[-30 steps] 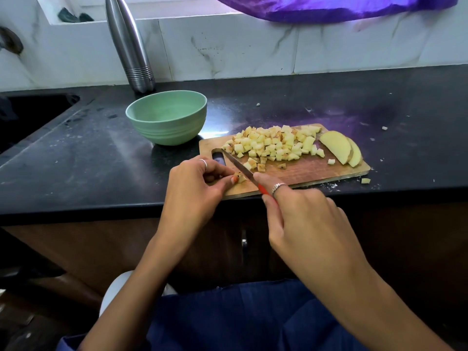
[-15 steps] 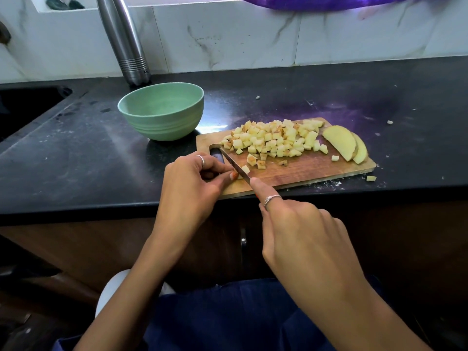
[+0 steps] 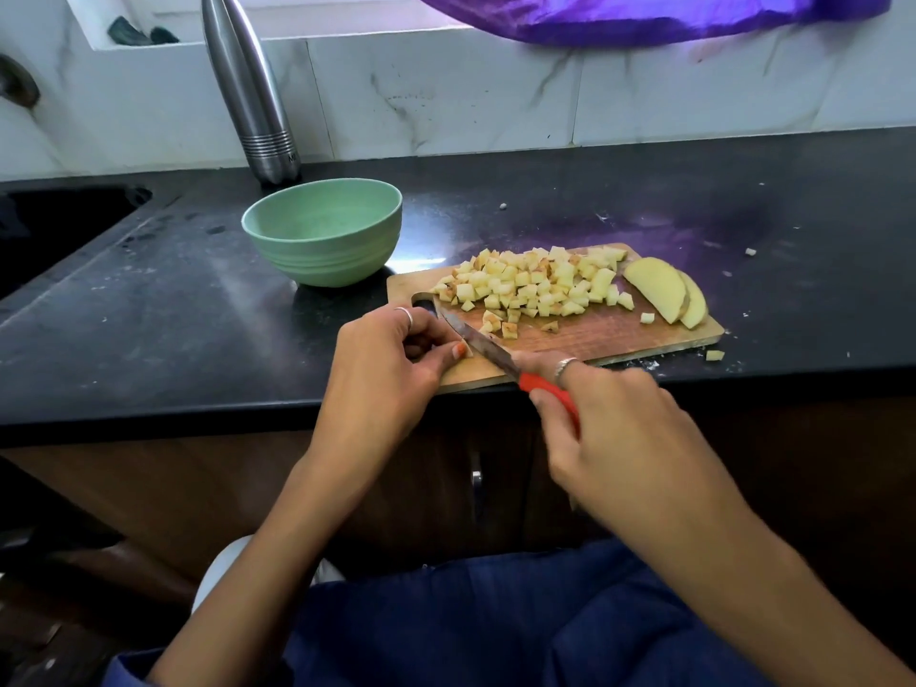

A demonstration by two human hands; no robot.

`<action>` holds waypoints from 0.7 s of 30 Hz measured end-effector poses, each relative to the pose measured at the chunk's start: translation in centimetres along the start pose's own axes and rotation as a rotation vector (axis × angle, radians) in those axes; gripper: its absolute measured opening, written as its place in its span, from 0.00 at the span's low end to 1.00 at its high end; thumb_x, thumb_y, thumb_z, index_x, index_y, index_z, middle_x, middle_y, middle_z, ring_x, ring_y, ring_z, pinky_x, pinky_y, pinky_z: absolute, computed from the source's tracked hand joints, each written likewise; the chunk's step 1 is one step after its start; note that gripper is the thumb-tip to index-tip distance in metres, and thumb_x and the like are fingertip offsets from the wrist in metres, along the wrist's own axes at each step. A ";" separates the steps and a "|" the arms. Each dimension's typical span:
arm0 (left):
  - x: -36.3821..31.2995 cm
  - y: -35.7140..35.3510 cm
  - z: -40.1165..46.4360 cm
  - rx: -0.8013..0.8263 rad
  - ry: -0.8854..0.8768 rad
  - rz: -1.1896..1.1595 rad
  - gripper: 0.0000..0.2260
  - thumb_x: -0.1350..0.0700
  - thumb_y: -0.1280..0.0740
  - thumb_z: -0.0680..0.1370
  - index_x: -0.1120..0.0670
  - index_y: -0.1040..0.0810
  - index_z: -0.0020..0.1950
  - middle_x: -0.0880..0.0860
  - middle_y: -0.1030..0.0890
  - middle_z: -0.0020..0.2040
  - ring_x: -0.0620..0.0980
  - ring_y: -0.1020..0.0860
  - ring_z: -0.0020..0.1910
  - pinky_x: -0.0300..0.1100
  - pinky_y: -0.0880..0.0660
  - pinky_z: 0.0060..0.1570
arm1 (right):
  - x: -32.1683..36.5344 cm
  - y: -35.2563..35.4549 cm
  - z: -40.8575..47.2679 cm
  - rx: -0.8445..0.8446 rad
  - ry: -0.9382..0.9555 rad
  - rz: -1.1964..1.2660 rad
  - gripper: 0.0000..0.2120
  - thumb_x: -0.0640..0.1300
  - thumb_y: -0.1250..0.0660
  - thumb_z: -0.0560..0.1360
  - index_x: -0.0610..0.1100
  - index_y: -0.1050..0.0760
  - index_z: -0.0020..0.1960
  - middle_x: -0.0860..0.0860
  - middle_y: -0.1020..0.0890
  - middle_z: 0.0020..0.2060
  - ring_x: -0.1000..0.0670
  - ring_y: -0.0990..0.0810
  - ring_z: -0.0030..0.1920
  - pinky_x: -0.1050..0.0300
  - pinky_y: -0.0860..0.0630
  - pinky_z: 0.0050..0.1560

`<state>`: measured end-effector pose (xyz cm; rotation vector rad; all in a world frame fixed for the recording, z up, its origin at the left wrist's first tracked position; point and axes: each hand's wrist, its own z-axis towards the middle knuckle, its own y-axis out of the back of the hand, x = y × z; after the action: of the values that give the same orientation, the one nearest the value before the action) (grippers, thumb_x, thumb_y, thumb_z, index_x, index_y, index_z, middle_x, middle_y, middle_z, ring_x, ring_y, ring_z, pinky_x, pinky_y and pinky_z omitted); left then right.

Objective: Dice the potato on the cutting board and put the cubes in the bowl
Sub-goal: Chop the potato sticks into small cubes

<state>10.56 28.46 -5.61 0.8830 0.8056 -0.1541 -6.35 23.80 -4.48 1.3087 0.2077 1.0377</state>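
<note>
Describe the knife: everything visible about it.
The knife is small, with a narrow, dull grey metal blade and a bright red handle that looks like plastic. It lies slanted over the near left part of the wooden cutting board, tip pointing away and left. The right hand grips the handle, forefinger stretched along the blade's back. The left hand pinches a small potato piece against the blade's edge.

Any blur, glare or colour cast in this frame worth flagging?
Head view: right hand motion-blurred on the knife; potato cubes sharp; purple cast on the counter beneath the cloth; soft window glare beside the bowl; wide-angle bends the counter edge.
</note>
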 end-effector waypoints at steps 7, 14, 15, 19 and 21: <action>-0.1 -0.7 0.7 0.005 -0.049 0.064 0.04 0.58 0.27 0.72 0.50 0.17 0.44 0.46 0.22 0.40 0.41 0.26 0.37 0.25 0.32 0.37 | -4.7 4.7 1.9 0.338 -0.089 0.091 0.14 0.52 0.38 0.77 0.68 0.29 0.59 0.66 0.30 0.47 0.58 0.31 0.50 0.62 0.35 0.51; -0.4 -2.1 2.5 0.004 -0.087 0.126 0.04 0.58 0.29 0.74 0.50 0.17 0.46 0.47 0.21 0.39 0.41 0.27 0.35 0.33 0.30 0.38 | -7.0 5.6 2.3 0.266 -0.031 -0.064 0.10 0.56 0.38 0.76 0.72 0.30 0.53 0.54 0.23 0.47 0.53 0.26 0.45 0.53 0.26 0.46; -0.5 -2.3 2.8 -0.001 -0.096 0.135 0.04 0.58 0.28 0.73 0.50 0.17 0.46 0.47 0.21 0.39 0.41 0.27 0.35 0.37 0.28 0.40 | -7.2 5.4 2.4 0.224 -0.032 -0.112 0.11 0.57 0.39 0.76 0.69 0.29 0.57 0.52 0.22 0.48 0.51 0.25 0.46 0.53 0.26 0.45; -0.8 -2.8 3.9 -0.017 -0.121 0.153 0.05 0.56 0.28 0.72 0.49 0.19 0.47 0.45 0.21 0.38 0.44 0.25 0.39 0.46 0.24 0.46 | -7.9 5.2 2.5 0.071 -0.060 -0.333 0.17 0.60 0.42 0.77 0.62 0.31 0.64 0.48 0.21 0.52 0.45 0.23 0.51 0.55 0.33 0.42; -0.7 -2.8 4.2 -0.026 -0.132 0.175 0.06 0.55 0.28 0.72 0.48 0.19 0.47 0.45 0.21 0.38 0.46 0.24 0.40 0.48 0.24 0.45 | -8.0 5.4 2.2 0.027 -0.050 -0.320 0.16 0.60 0.42 0.77 0.63 0.30 0.64 0.50 0.21 0.49 0.46 0.22 0.48 0.56 0.32 0.41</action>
<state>11.23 23.38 -5.38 0.9051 0.6030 -0.0472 -12.14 15.97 -2.43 1.2750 0.3810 0.7323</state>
